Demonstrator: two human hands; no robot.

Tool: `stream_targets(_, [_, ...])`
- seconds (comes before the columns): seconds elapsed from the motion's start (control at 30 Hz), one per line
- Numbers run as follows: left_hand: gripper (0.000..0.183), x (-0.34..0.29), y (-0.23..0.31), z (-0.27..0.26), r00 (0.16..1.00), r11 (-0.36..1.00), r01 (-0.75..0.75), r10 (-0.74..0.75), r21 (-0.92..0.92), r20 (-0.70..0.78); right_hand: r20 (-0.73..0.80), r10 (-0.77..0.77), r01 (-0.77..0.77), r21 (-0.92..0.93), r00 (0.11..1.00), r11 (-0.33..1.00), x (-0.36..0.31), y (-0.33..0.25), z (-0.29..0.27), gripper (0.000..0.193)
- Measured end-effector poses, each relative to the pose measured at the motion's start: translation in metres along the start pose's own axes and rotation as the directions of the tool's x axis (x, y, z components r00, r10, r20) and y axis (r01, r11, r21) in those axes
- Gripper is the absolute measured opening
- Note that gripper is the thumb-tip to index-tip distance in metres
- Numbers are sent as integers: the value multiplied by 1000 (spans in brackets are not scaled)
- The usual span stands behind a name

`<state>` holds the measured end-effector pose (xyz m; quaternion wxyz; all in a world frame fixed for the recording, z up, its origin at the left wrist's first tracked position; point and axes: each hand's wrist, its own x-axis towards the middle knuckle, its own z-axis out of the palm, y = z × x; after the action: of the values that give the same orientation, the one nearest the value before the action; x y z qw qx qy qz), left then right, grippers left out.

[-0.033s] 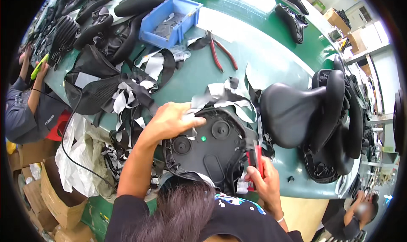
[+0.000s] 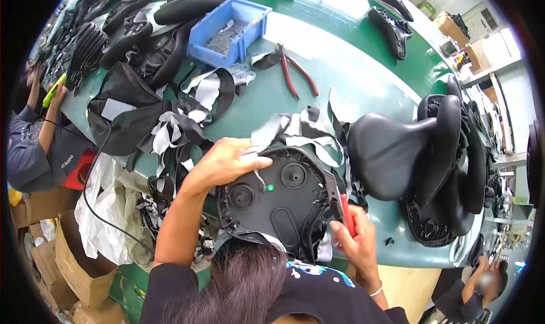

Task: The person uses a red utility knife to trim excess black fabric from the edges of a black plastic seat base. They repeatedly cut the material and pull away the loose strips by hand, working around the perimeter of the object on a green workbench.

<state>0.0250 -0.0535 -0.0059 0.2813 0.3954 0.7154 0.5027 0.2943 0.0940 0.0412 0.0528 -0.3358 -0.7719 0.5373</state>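
A black bicycle saddle [image 2: 288,215] lies underside up in front of me, showing two round bosses and a small green sticker. At its upper left edge my left hand [image 2: 227,164] is closed on a grey-white strip of cover material [image 2: 265,135], thumb over the saddle's rim. My right hand [image 2: 359,239] grips a red-handled tool [image 2: 347,215] whose flat grey metal front end lies along the saddle's right rim. Its exact kind is hard to tell. Hair hides part of the saddle's near edge.
Cut strips [image 2: 170,125] litter the table to the left and beyond. Red-handled pincers [image 2: 298,77] lie near a blue bin [image 2: 227,32] of small parts. Finished black saddles [image 2: 392,154] are stacked on the right. A co-worker [image 2: 37,142] stands at far left, above cardboard boxes [image 2: 85,267].
The tool's metal end has shifted slightly along the right rim. My left hand and the strip have moved a little to the left.
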Motion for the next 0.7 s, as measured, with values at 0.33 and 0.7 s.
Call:
stream_targets(0.33, [26, 87, 32, 11, 804, 884, -373, 156, 282, 574, -483, -427, 495, 16, 765, 869, 197, -106, -71, 23])
stream_targets(0.7, [26, 125, -21, 58, 889, 899, -438, 437, 24, -139, -584, -156, -200, -498, 796, 844, 492, -2, -186, 47])
